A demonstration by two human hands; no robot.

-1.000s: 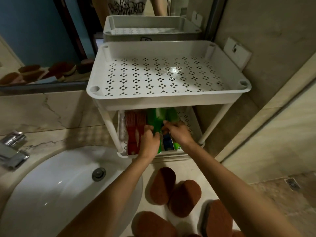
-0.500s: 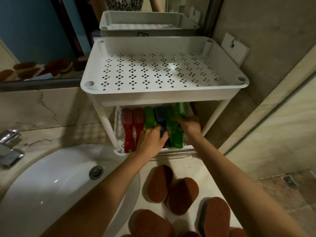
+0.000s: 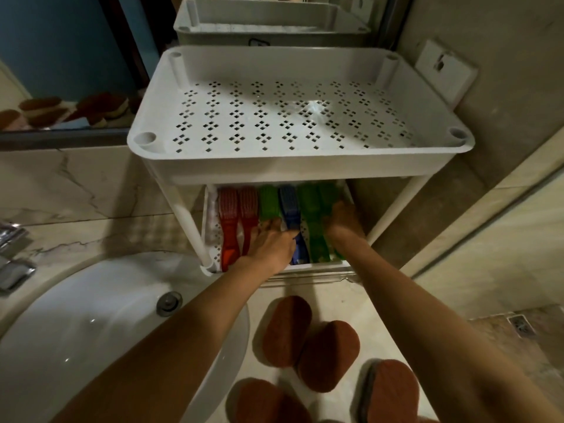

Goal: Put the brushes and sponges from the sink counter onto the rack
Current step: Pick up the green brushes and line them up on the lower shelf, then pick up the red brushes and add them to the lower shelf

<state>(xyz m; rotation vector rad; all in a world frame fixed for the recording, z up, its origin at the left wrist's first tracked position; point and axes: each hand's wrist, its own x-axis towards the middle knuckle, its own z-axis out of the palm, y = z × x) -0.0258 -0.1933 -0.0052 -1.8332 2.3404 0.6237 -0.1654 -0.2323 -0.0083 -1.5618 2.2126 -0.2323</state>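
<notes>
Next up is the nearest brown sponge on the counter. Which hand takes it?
Left, probably. The left hand sits at the lower shelf's front edge, nearly over that sponge; the right hand reaches deeper, among the green brushes.

The rack [image 3: 300,169] is white, its shelves pierced with clusters of small diamond holes. In it lie two red brushes [image 3: 232,215], a blue brush [image 3: 290,209] and green brushes [image 3: 311,215]. The sponges [image 3: 287,329] are rust-brown, one seemingly grey-edged. The marble counter [image 3: 76,184] is pale with dark veins.
</notes>
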